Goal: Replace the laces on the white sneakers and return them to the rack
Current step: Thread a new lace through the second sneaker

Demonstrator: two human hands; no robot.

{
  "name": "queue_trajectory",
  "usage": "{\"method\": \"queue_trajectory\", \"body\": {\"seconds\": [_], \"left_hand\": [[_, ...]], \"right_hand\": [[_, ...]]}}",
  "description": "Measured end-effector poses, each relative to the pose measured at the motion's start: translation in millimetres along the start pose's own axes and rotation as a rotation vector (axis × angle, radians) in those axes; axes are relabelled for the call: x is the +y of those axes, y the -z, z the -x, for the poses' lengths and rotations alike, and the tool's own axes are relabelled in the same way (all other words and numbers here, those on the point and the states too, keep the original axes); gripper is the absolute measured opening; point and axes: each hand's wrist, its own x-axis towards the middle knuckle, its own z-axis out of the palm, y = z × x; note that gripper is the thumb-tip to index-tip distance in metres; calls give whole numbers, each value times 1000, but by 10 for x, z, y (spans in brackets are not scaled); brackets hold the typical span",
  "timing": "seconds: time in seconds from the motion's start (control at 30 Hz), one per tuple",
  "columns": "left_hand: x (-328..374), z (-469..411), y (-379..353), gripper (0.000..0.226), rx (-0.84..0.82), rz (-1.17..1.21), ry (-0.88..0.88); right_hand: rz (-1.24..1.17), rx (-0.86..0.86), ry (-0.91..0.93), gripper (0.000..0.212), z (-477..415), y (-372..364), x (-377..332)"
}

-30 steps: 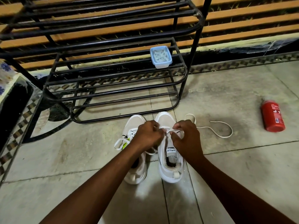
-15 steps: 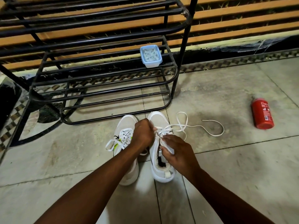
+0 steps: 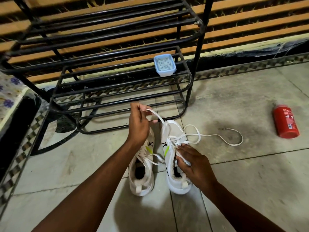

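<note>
Sneakers (image 3: 142,183): two, white, green-flashed, on floor (image 3: 234,181) before rack (image 3: 200,47).
Lace (image 3: 156,115): one, white, loose in right sneaker (image 3: 173,129).
Your left hand (image 3: 138,126): pinches Lace, raised.
Your right hand (image 3: 195,164): grips right sneaker.

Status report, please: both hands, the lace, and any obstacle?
Left hand pinches lace, raised above right sneaker. Right hand holds that sneaker. Lace tail loose on floor; box on rack.
</note>
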Motion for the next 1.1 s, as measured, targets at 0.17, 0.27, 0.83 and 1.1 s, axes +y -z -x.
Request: {"method": "queue_trajectory", "body": {"seconds": [0.17,0.27,0.83,1.1], "left_hand": [[-228,52,26,11,-314,-322,-155],[-248,36,50,12,-478,-386,-92],[503,-221,142,31,-208,259,-12],[-55,30,35,26,-783,-1272,-565]], "right_hand": [[30,-15,18,42,-16,-5,29],[37,-17,29,41,-18,-21,35],[-26,1,-9,38,-13,-58,52],[-24,-19,-25,40,-15,-51,39]]}}
